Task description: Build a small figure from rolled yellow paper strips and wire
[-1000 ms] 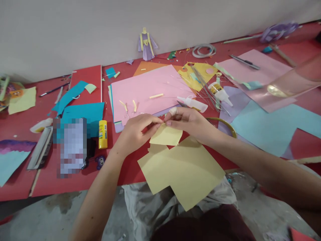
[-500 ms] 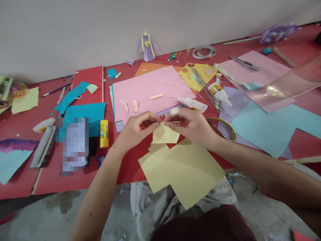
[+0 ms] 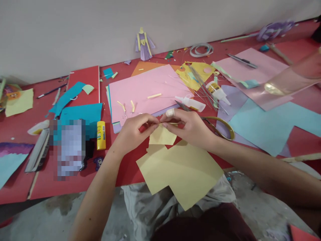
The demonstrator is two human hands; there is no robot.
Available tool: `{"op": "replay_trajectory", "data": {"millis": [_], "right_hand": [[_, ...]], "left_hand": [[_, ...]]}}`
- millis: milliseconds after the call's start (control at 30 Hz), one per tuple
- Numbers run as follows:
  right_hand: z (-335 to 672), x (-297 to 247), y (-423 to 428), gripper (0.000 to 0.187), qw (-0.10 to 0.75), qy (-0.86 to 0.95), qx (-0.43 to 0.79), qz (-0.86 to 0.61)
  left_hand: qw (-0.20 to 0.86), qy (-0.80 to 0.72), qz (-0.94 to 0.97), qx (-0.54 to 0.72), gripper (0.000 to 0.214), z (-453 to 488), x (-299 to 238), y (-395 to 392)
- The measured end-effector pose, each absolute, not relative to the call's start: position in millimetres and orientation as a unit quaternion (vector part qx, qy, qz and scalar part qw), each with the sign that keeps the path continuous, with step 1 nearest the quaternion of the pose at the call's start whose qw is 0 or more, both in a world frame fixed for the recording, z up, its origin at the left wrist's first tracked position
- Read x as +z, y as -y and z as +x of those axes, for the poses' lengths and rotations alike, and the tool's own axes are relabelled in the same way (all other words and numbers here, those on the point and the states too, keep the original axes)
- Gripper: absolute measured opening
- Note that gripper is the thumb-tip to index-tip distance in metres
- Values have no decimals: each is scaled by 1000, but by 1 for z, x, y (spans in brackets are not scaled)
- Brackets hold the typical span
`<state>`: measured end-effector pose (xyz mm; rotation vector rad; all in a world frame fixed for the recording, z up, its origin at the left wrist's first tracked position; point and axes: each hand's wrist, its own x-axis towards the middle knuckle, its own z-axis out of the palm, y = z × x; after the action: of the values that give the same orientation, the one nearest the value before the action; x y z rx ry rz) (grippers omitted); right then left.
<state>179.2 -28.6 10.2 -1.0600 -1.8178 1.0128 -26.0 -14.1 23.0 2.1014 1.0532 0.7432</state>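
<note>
My left hand (image 3: 136,132) and my right hand (image 3: 194,129) meet at the top edge of a small piece of yellow paper (image 3: 162,136). Thumb and fingers of each are pinched together on that edge, which looks rolled or folded; the fingertips partly hide it. White tape wraps one finger of my right hand. Beneath lies a larger yellow sheet (image 3: 180,167) with notched edges, overhanging the table's front. Scissors (image 3: 232,129) with a yellowish handle rest beside my right wrist. Small rolled yellow paper pieces (image 3: 154,96) sit on a pink sheet (image 3: 142,83) beyond my hands.
Two glue bottles (image 3: 193,104) (image 3: 217,91) lie behind my right hand, near thin wires. A yellow glue stick (image 3: 101,135) stands left. A paper figure (image 3: 144,47) leans at the wall. A craft knife (image 3: 242,61) lies on pink paper. Light-blue paper (image 3: 276,125) covers the right.
The view has shifted slightly, so most things sit a little further left. Both hands keep their pinch on the small yellow paper, with only slight finger movement.
</note>
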Motion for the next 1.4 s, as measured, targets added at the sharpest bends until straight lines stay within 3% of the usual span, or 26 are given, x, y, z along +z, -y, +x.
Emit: {"op": "replay_trajectory", "data": {"millis": [300, 700, 1133, 1400], "right_hand": [[180, 5, 30, 6, 389, 805, 241, -377], [180, 5, 23, 15, 362, 653, 513, -424], [180, 12, 21, 15, 327, 543, 655, -411], [182, 4, 15, 15, 315, 544, 660, -411]], "left_hand": [[431, -413, 750, 286, 12, -27, 19, 11], [430, -409, 755, 280, 11, -28, 21, 11], [296, -387, 817, 308, 9, -26, 19, 12], [230, -358, 856, 294, 8, -27, 14, 11]]}}
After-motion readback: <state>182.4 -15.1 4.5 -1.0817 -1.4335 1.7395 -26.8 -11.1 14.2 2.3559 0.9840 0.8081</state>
